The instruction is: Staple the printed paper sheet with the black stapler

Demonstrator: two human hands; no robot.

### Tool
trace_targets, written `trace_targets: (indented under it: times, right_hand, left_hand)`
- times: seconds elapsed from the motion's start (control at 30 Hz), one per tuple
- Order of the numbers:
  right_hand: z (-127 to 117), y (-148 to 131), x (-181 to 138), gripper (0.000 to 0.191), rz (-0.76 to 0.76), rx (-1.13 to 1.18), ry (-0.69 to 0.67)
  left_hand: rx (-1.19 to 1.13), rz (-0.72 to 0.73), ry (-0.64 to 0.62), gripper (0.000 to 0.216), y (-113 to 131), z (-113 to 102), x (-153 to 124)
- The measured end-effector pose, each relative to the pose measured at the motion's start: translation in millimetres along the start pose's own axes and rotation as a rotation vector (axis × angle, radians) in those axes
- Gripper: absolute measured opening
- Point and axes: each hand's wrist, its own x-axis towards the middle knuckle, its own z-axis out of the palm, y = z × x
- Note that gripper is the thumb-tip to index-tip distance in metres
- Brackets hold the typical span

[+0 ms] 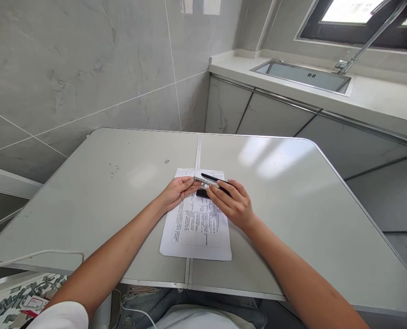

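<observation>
Open end of the stapler meets the left hand's fingertips

The stapler is held above the printed sheets, over the middle of the desk, its parts spread apart. Its long axis slants from the right hand, at the hinge end, toward the desk's left edge and slightly toward the far edge. The right hand's fingers are closed around the rear. The left hand is partly curled, thumb and forefinger together at the front tip of the metal rail; the tip is small in this view, so I cannot tell whether they pinch it or just touch it. The left hand is nearer the open end, the right nearer the hinge.

The sheets lie across the desk's centre seam, closer to the near edge than the far one. A short staple strip lies toward the far edge, left of the seam; loose bits are scattered farther toward the left edge.

As for containers, the rail's inside is hidden. A sink is set in the worktop beyond the desk's far right corner.
</observation>
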Motion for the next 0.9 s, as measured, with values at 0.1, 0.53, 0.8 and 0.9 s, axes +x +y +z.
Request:
trace_targets:
  times: [0.1,0.53,0.8,0.9]
  right_hand:
    - [0.7,2.2,-0.2,0.038,-0.005,-0.033,0.033]
    - [8.4,-7.3,1.6,0.040,0.494,0.185,0.288]
    - [23.4,-10.6,-2.1,0.024,0.726,0.485,0.060]
    - [23.6,-10.6,-2.5,0.024,0.701,0.503,0.046]
  left_hand:
    - [-0.005,-0.023,0.023,0.031,-0.2,0.0,0.0]
    - [-0.193,0.198,0.059,0.037,3.9,-7.6,-3.7]
    - [-0.173,0.275,0.088,0.048,7.0,-1.7,-7.3]
    - [-0.183,0.307,0.112,0.046,8.0,-3.3,-8.5]
